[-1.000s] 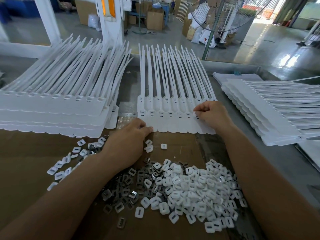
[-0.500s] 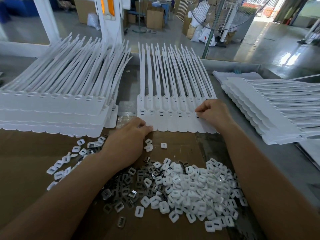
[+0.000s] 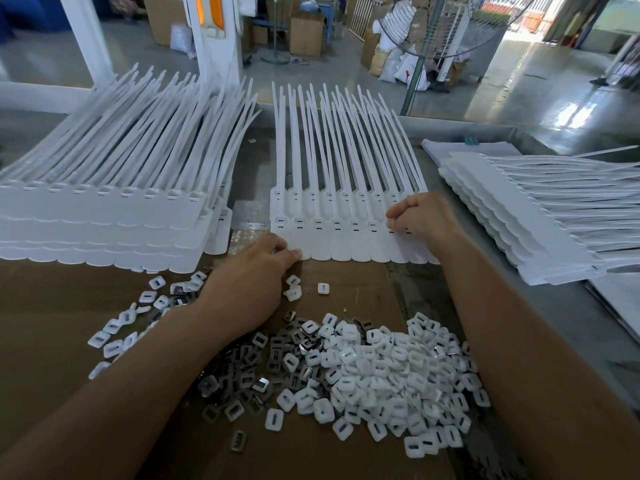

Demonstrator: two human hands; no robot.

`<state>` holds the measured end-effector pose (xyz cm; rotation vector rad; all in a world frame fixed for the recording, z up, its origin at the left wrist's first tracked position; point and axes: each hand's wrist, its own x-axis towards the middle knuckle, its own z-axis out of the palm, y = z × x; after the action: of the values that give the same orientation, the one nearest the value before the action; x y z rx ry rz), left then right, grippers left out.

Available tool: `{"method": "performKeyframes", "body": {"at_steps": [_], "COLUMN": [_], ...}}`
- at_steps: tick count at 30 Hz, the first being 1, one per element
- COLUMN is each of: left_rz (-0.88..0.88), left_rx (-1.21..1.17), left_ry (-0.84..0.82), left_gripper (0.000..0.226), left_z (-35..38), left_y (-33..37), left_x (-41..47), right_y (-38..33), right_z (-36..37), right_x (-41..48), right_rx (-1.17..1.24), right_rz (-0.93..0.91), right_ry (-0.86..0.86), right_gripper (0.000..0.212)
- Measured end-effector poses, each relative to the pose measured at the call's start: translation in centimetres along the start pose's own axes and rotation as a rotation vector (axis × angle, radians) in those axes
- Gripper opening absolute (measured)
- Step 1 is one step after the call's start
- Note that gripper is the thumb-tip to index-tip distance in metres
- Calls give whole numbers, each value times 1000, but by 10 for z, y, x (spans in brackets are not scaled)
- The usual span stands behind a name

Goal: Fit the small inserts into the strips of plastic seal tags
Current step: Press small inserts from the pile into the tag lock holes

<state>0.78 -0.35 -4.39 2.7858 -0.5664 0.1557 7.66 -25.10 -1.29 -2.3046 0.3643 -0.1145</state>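
A white strip of seal tags (image 3: 346, 237) lies flat in front of me, tails pointing away. My left hand (image 3: 252, 278) rests on the strip's near left corner, its fingers bent onto the edge. My right hand (image 3: 422, 216) is curled over the right end of the strip, fingertips pinching down at a tag's slot; what it pinches is hidden under the fingers. A heap of small white inserts (image 3: 391, 375) mixed with metal ones (image 3: 249, 372) lies on the cardboard (image 3: 52, 306) between my forearms.
A tall stack of tag strips (image 3: 104, 216) stands to the left, another stack (image 3: 530, 216) lies to the right on the grey table. Loose inserts (image 3: 121, 334) are scattered left of my left arm. A fan (image 3: 436, 29) and cartons stand beyond.
My right hand has shifted slightly left along the strip's row of slots. My left hand has stayed on the strip's corner.
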Motion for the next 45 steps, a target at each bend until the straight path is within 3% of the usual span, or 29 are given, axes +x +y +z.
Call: {"method": "performKeyframes", "body": {"at_steps": [10,14,18,23,26,30,34,45], "left_rz": [5,12,-2,-5,-5,-13,-6,2], "left_rx": [0,-1,6,-7,-8,-15,-20,-30], "left_ry": [-1,5,-13,-9,-11,-13,-1,11], "left_gripper": [50,50,50,49,49,48,46,46], "left_z": [-1,-1,-1,-1,-1,1,0,-1], "left_y": [2,1,2,1,-1,0,2,1], "left_x": [0,0,1,-1,-1,-2,0,-1], "right_y": [11,15,18,15,2,-25,-38,-42], "right_z": [6,7,1,-13,-18,-12,7,19], "right_x": [-3,-7,-17,-34,-50,-78,-99,-106], "right_rx": [-89,-110,-166,-140,-144,-179,-242,-366], "right_rz": [-110,-168,-212,-225,-303,-426,-513,-558], "right_ry": [33,29,15,-119,-209,-452,-662,-735], "right_gripper": [25,11,20,21,8,17,9,8]}}
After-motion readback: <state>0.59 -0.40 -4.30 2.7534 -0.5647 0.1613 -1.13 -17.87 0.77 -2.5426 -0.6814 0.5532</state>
